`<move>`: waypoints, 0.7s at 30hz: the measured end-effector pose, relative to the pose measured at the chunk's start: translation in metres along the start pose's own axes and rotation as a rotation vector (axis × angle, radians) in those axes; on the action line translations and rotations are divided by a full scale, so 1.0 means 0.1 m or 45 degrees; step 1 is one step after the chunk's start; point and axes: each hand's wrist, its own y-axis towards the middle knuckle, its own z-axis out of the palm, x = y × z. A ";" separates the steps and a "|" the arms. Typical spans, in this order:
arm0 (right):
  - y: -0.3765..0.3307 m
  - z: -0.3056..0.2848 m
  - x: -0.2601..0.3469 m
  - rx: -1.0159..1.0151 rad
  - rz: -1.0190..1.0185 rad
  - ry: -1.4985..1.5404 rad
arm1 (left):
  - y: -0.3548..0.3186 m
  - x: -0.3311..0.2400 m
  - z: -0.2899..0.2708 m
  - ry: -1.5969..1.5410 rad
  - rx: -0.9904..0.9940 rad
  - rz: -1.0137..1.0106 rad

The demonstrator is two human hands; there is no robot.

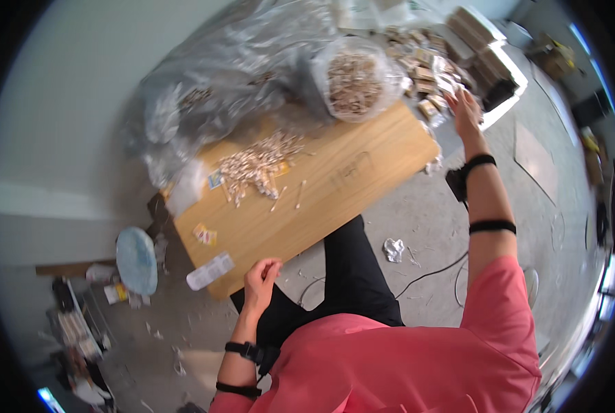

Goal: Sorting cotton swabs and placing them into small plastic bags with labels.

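A heap of cotton swabs (256, 165) lies on the wooden table (335, 186), with a few strays in front of it. My left hand (261, 277) is at the table's front edge, its fingers curled together and nothing visible in them. Stretched out to the far right, my right hand (464, 110) hovers at the pile of small packs (428, 76), fingers extended and apart. Whether it touches a pack I cannot tell. A clear plastic bag (322, 81) filled with more swabs stands at the table's back edge.
Grey plastic sheeting (232, 65) covers the back left. Small printed cards (205, 235) and a white paper slip (210, 270) lie at the table's left end. A light blue round stool (137, 260) stands left. Crumpled foil (393, 250) and a black cable (431, 279) are on the floor.
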 end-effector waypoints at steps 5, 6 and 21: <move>-1.55 0.55 -0.45 0.414 0.110 -0.382 | 0.30 0.27 -0.46 0.077 -0.562 0.007; -1.89 0.52 -0.48 0.517 0.066 -0.376 | 0.43 0.34 -0.57 0.168 -0.663 0.005; -3.87 0.56 -0.20 0.780 0.599 -0.640 | 1.89 1.13 -2.38 0.312 -1.337 -0.621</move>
